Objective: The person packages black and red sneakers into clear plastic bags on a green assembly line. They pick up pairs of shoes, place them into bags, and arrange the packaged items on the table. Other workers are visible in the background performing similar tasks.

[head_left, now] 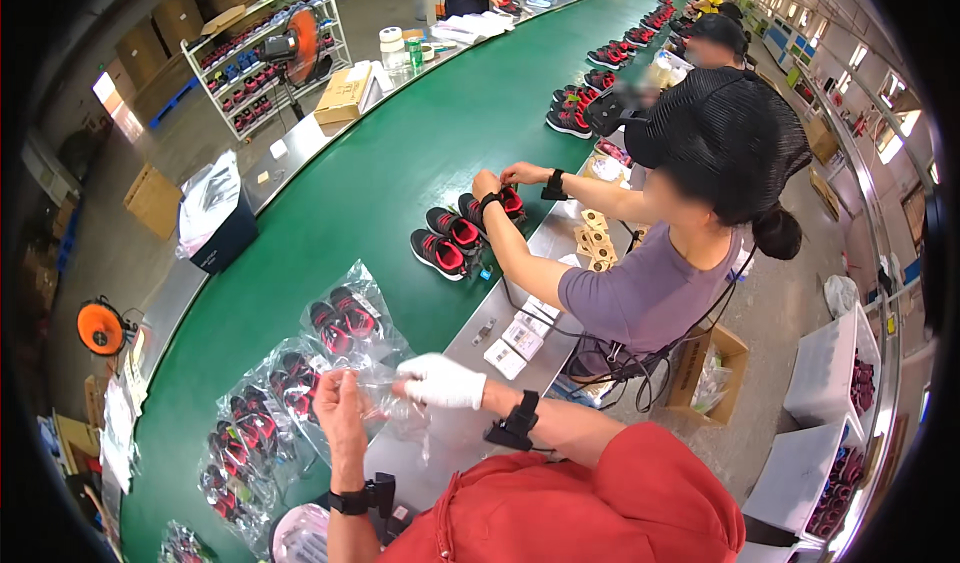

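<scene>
A long, smooth green desk (430, 118) stretched from near left to far right. On its right side was a co-worker in a purple-grey short-sleeved top (640, 288). On the near left of the desk lay a row of black-and-red shoes in clear plastic wraps (255, 423); beyond it, to the right, stood a shorter row of unwrapped black-and-red sports shoes with white soles (450, 238). In the near middle, the bare left hand (342, 408) and the white-gloved right hand (445, 381) came together, with a thin, crinkled, clear plastic bag (403, 420) between them, just right of the wrapped row. The left grip was pinched narrow on the film, and the right grip also held it. Working it well seemed to call for one layer in each grip, a light, even pull against tearing, and edges kept clear of the neighbouring wraps.
</scene>
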The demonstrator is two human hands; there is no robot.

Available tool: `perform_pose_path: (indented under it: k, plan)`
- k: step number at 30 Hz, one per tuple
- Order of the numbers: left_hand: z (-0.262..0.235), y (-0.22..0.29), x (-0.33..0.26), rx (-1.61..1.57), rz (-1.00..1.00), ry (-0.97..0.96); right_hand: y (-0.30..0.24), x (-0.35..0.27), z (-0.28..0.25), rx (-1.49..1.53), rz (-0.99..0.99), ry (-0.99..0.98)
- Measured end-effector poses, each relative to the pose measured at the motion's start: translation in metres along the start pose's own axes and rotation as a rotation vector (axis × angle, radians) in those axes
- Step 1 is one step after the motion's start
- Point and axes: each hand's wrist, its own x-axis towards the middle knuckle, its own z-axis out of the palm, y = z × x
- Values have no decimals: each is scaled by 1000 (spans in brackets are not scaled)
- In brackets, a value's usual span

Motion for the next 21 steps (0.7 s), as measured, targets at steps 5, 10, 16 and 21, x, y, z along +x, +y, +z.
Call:
perform_pose_path:
  k: [5,10,16,21]
  plan:
    - [-44,-7,-7,-69,196,184,38,-7,-37,-594,-54,515]
    - [-42,-20,-1,5,163,318,32,-26,-9,-1004,-262,687]
    - [21,2,-23,13,95,-138,36,-12,45,-851,-683,352]
    - [67,4,-103,570,234,-733,84,13,33,-673,-452,232]
